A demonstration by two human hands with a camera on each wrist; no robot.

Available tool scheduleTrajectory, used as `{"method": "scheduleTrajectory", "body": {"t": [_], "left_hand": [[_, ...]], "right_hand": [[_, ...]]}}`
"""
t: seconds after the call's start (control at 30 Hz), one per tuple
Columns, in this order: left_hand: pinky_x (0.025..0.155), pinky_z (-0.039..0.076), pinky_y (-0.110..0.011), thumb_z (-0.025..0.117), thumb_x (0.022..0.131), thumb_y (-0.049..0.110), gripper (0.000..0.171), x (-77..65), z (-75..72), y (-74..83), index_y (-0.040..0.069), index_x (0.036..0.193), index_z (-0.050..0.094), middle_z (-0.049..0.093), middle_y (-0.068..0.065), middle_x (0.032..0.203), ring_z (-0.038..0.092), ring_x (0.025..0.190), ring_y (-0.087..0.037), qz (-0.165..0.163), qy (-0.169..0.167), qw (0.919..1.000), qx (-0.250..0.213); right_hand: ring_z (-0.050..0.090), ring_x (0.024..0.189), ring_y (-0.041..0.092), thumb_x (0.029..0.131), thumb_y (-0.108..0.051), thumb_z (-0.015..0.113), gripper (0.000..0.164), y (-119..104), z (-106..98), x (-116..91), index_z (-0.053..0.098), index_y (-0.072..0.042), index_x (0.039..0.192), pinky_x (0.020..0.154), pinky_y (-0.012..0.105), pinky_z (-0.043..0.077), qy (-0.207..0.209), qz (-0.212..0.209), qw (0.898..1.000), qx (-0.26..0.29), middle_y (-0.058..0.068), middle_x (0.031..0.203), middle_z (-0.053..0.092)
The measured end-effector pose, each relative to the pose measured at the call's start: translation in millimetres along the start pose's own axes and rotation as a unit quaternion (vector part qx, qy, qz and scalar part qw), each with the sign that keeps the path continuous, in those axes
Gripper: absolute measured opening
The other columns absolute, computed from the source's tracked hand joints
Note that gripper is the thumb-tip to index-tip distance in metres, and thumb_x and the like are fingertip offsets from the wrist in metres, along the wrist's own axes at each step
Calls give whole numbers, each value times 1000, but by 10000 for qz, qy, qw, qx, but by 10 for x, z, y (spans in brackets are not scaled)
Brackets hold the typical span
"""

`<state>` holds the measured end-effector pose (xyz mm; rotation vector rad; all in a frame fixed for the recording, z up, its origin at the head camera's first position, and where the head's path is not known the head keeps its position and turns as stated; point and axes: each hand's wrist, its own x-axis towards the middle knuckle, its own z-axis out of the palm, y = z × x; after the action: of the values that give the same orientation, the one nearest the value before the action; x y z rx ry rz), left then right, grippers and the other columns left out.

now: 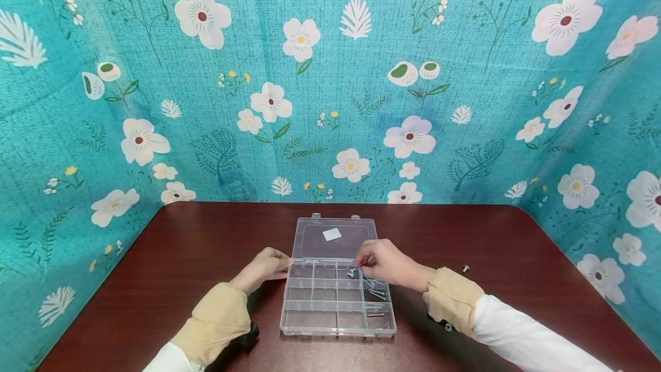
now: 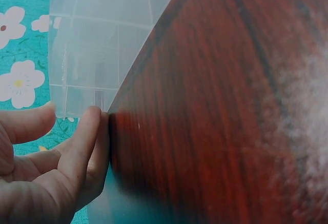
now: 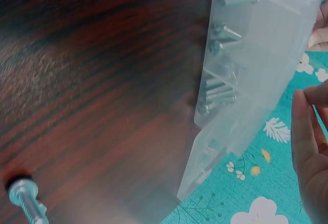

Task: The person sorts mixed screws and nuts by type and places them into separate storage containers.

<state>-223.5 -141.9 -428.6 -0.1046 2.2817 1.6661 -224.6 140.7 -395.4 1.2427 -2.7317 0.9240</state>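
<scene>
A clear plastic compartment box stands on the table with its lid laid back. My left hand is at the far left corner; in the left wrist view its fingertips reach the box end, thumb apart. Above the back row is my right hand, thumb and forefinger tips together, right over small metal pieces in a back compartment. I cannot tell whether a piece is between these fingertips; the right wrist view shows none. Screws lie in the right column, visible through the side wall as metal shanks.
To the right of the box, a loose bolt lies on the dark red wooden table. A white label is on the lid. Behind the table hangs a teal flowered cloth.
</scene>
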Motion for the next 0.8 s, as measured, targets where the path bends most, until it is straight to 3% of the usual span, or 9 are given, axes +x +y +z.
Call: {"method": "scheduleTrajectory", "body": {"t": [0.2, 0.33, 0.57, 0.8], "left_hand": [[78, 54, -38, 51, 90, -1, 22, 4, 4, -4, -19, 102, 56, 61, -21, 97, 59, 92, -27, 34, 4, 10000, -17], [78, 54, -37, 51, 90, 0, 23, 6, 10, 2, -18, 102, 57, 61, -21, 98, 59, 90, -25, -43, 39, 9999, 84], [77, 54, -36, 51, 91, 1, 24, 7, 10, -7, -19, 103, 56, 60, -23, 98, 59, 91, -26, -53, -1, 9999, 120], [77, 54, -36, 52, 89, 0, 24, 15, 12, -6, -20, 103, 56, 59, -23, 96, 59, 88, -24, 8, -2, 10000, 73]], "right_hand": [[59, 75, 12, 76, 6, 63, 17, 33, -14, -21, 69, -1, 90, 62, 23, 54, -22, -98, 9999, -128, 4, 83, 64], [57, 73, 10, 76, 7, 63, 16, 88, -84, -106, 69, -3, 87, 61, 20, 52, -133, -162, 9992, -350, 4, 82, 63], [53, 69, 3, 75, 7, 63, 16, 153, -268, -331, 69, -6, 82, 60, 17, 50, -631, -28, 9951, -762, -2, 78, 60], [49, 66, 3, 71, 6, 67, 16, 194, -456, -559, 68, -8, 79, 57, 18, 49, -831, 178, 9890, -1210, -6, 75, 58]]}}
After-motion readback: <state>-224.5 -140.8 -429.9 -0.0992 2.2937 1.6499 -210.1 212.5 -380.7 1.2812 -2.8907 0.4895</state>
